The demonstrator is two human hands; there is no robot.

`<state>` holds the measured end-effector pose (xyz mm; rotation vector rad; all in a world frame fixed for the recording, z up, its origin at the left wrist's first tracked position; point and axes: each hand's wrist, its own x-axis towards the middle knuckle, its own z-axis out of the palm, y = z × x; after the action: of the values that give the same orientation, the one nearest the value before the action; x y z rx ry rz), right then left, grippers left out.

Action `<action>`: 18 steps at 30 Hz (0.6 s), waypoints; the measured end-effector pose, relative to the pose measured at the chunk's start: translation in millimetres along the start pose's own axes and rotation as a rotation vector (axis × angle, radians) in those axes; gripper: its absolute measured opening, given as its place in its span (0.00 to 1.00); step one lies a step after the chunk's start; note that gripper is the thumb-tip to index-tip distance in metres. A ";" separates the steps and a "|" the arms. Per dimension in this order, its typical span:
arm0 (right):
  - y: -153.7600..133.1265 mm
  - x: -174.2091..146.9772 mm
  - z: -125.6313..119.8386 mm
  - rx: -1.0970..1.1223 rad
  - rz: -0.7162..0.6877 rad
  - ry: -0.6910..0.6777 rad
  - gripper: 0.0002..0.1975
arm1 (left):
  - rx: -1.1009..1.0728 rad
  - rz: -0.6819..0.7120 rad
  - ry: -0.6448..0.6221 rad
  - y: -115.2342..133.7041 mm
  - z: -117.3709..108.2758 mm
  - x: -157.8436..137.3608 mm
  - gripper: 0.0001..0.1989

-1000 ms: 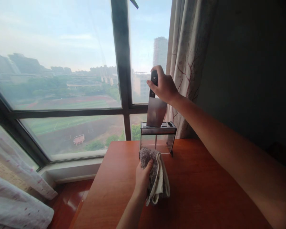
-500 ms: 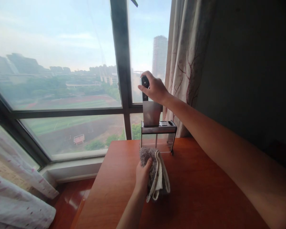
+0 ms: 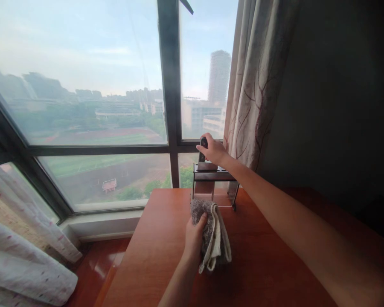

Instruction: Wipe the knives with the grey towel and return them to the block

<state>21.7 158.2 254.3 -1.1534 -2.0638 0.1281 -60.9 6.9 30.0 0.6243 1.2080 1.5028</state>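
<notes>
My right hand [image 3: 213,149] is closed around the black handle of a kitchen cleaver [image 3: 207,166]. The cleaver stands upright, its broad blade sunk through the top of a knife block [image 3: 216,175] with clear sides; the lower blade shows through them. In front of the block, my left hand [image 3: 195,234] grips a folded cloth [image 3: 213,234], grey and fuzzy on one face and cream along the folded edges. The thumb presses on the grey face, while the other fingers are hidden behind it.
The knife block stands near the far edge of a reddish-brown wooden table [image 3: 156,230]. Beyond the table is a large window with a dark frame [image 3: 171,106]. A patterned curtain [image 3: 252,98] hangs at the right, and a white curtain [image 3: 25,260] at the lower left.
My right hand has moved down with the cleaver, whose blade has slid from above the knife block into its slot. My left hand still holds the cloth. The view has shifted slightly.
</notes>
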 end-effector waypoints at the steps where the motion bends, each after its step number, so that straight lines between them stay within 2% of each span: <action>1: 1.8 -2.7 4.5 -0.001 0.011 -0.014 0.17 | 0.004 0.003 0.001 0.6 0.2 -0.4 0.30; 9: 16.8 -18.2 20.4 0.053 0.015 -0.147 0.25 | -0.004 0.009 -0.015 4.2 1.8 -3.2 0.29; 18: 17.9 -20.3 0.3 0.113 -0.033 -0.312 0.35 | -0.143 -0.110 -0.054 4.2 4.3 -7.3 0.31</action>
<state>40.1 153.3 235.1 -1.0832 -2.3120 0.4270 -56.6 1.9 36.9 0.4916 1.0663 1.4564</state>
